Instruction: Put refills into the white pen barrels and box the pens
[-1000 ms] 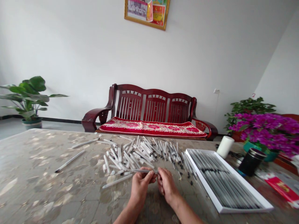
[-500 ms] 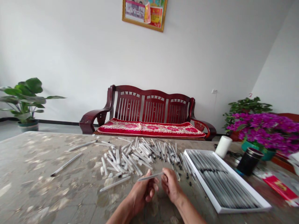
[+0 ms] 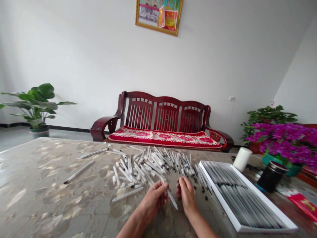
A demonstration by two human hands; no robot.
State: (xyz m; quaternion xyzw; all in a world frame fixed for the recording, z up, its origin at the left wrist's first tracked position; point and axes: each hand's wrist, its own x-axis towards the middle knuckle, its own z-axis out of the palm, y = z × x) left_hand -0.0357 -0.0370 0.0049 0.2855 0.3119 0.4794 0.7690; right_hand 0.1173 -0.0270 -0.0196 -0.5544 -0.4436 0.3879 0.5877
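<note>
My left hand (image 3: pixel 155 198) is closed on a thin white pen (image 3: pixel 170 195), which slants down to the right between my two hands. My right hand (image 3: pixel 186 195) rests on the marbled table (image 3: pixel 49 185) just right of the pen, fingers curled with their tips near small black parts (image 3: pixel 203 189); I cannot see whether it holds one. Right behind both hands lies a pile of white pen tubes and caps (image 3: pixel 151 163).
A white tray (image 3: pixel 245 195) filled with rows of pens lies to the right. Beyond it stand a white cylinder (image 3: pixel 242 159), a black cup (image 3: pixel 271 176) and purple flowers (image 3: pixel 289 138). Loose pens (image 3: pixel 78 172) lie at the left. A red wooden bench (image 3: pixel 163 127) stands behind the table.
The pen was held level between both hands; it has passed from my right hand into my left and now points down and right. My right hand has moved to the table.
</note>
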